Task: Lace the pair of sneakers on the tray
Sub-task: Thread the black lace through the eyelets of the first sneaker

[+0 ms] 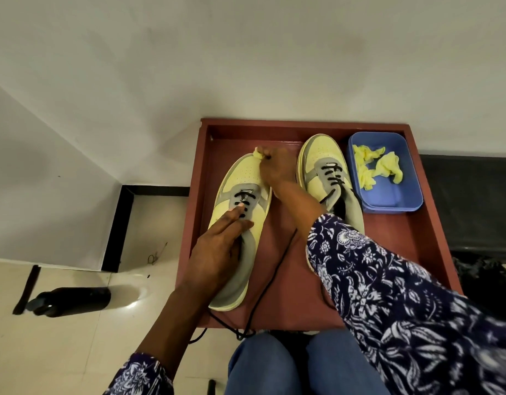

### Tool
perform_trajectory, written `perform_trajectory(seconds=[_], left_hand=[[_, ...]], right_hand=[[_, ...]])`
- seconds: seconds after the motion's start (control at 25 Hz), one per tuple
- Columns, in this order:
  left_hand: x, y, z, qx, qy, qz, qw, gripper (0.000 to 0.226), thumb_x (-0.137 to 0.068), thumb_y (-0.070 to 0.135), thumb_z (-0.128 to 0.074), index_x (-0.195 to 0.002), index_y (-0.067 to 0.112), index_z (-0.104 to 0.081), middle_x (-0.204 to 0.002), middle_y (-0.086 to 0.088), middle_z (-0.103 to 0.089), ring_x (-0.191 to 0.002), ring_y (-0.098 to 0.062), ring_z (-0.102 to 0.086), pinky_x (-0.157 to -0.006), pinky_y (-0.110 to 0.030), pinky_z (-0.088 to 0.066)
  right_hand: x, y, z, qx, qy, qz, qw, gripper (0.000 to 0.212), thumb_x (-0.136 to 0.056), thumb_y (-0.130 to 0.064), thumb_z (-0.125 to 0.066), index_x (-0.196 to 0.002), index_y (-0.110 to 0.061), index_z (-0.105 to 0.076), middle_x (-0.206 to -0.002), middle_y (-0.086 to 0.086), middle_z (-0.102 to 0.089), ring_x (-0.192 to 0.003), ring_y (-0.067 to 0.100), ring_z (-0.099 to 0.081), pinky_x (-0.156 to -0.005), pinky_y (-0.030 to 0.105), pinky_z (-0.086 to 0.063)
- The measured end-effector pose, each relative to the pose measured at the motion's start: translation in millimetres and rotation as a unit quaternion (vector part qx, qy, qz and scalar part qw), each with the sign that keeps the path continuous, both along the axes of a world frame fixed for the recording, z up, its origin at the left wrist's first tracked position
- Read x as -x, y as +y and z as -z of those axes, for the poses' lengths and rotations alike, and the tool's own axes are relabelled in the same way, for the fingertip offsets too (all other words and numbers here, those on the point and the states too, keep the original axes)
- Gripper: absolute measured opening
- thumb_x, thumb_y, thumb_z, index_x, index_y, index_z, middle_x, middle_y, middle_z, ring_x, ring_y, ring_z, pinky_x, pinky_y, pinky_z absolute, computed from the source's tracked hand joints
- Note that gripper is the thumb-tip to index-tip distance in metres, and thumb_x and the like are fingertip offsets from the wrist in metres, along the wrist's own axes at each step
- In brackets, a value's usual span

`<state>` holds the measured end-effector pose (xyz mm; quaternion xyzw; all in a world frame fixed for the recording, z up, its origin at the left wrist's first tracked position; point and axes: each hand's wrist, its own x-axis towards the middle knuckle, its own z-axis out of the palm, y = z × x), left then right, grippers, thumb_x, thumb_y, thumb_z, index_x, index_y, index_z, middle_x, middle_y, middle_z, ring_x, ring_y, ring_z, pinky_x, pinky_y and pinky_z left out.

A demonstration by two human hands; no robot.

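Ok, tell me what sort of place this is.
Probably a room in a home, the person sitting at floor level: glossy cream floor tiles, a plain white wall with black skirting, and a red-brown wooden tray holding sneakers.

Two sneakers and a box were set on a tray.
The left sneaker (240, 232) was placed beside the right sneaker (328, 178) on the tray (434, 223); a box (388, 195) holding crumpled cloth (374, 166) was set at the far right corner.

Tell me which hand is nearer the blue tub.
Right. The right hand is at the left sneaker's toe, nearer the blue tub; the left hand rests on that sneaker's laces, farther away.
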<state>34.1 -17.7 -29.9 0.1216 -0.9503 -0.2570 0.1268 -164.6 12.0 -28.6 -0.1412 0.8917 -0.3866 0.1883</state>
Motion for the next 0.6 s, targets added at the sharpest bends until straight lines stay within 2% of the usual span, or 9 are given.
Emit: perform_trajectory(seconds=[0.16, 0.28, 0.4, 0.48, 0.52, 0.56, 0.6], left_hand=[[0.5, 0.3, -1.0, -0.016, 0.001, -0.009, 1.000, 0.033, -0.081, 0.001, -0.050, -0.108, 0.010, -0.067, -0.127, -0.011, -0.058, -0.114, -0.028, -0.058, -0.093, -0.032, -0.044], [1.3, 0.9, -2.4, -0.024, -0.002, -0.015, 1.000, 0.034, -0.081, 0.000, -0.048, -0.108, 0.010, -0.067, -0.128, -0.011, -0.058, -0.116, -0.027, -0.058, -0.094, -0.033, -0.043], [1.1, 1.1, -2.9, -0.010, 0.008, -0.012, 1.000, 0.034, -0.079, -0.002, -0.050, -0.105, 0.009, -0.068, -0.126, -0.011, -0.060, -0.113, -0.026, -0.059, -0.093, -0.031, -0.043], [0.9, 0.1, -2.2, -0.002, 0.005, -0.009, 1.000, 0.034, -0.078, -0.002, -0.051, -0.106, 0.009, -0.068, -0.126, -0.011, -0.060, -0.113, -0.026, -0.060, -0.092, -0.029, -0.043], [0.8, -0.3, -1.9, -0.004, 0.002, -0.008, 1.000, 0.034, -0.078, -0.001, -0.051, -0.106, 0.010, -0.067, -0.127, -0.010, -0.059, -0.114, -0.026, -0.059, -0.092, -0.028, -0.043], [1.0, -0.5, -1.9, -0.009, -0.002, -0.008, 1.000, 0.035, -0.079, -0.001, -0.050, -0.107, 0.010, -0.067, -0.128, -0.010, -0.058, -0.115, -0.026, -0.058, -0.093, -0.029, -0.042], [1.0, -0.5, -2.1, -0.016, -0.005, -0.009, 1.000, 0.035, -0.079, 0.000, -0.049, -0.108, 0.010, -0.066, -0.129, -0.010, -0.057, -0.116, -0.026, -0.057, -0.094, -0.030, -0.042]], right_hand=[[-10.6, 14.3, 7.9, 0.045, -0.042, 0.055, 0.997, 0.041, -0.089, 0.004, -0.039, -0.123, -0.009, -0.059, -0.129, 0.010, -0.058, -0.119, 0.023, -0.054, -0.096, 0.022, -0.039], [-37.0, 27.2, 15.2, 0.054, -0.050, 0.105, 0.992, 0.042, -0.087, 0.001, -0.042, -0.124, -0.011, -0.057, -0.123, 0.011, -0.062, -0.110, 0.029, -0.059, -0.092, 0.034, -0.048], [-67.4, 40.0, 19.5, 0.061, -0.042, 0.126, 0.989, 0.039, -0.083, 0.005, -0.044, -0.119, 0.000, -0.060, -0.113, 0.022, -0.065, -0.101, 0.039, -0.060, -0.088, 0.047, -0.051], [-80.9, 43.1, 19.7, 0.058, -0.027, 0.110, 0.992, 0.032, -0.080, 0.005, -0.043, -0.100, 0.004, -0.067, -0.094, 0.028, -0.066, -0.088, 0.041, -0.061, -0.080, 0.052, -0.051], [-81.9, 41.8, 20.1, 0.051, -0.020, 0.100, 0.993, 0.027, -0.078, 0.003, -0.044, -0.082, -0.002, -0.070, -0.079, 0.024, -0.065, -0.076, 0.036, -0.059, -0.072, 0.049, -0.052], [-78.0, 38.7, 19.5, 0.043, -0.017, 0.100, 0.994, 0.024, -0.075, 0.002, -0.045, -0.060, -0.010, -0.060, -0.064, 0.015, -0.056, -0.064, 0.029, -0.052, -0.062, 0.044, -0.049], [-71.3, 34.7, 18.2, 0.035, -0.017, 0.105, 0.994, 0.033, -0.075, 0.001, -0.047, -0.048, -0.017, -0.043, -0.058, 0.009, -0.044, -0.058, 0.024, -0.042, -0.055, 0.038, -0.042]])
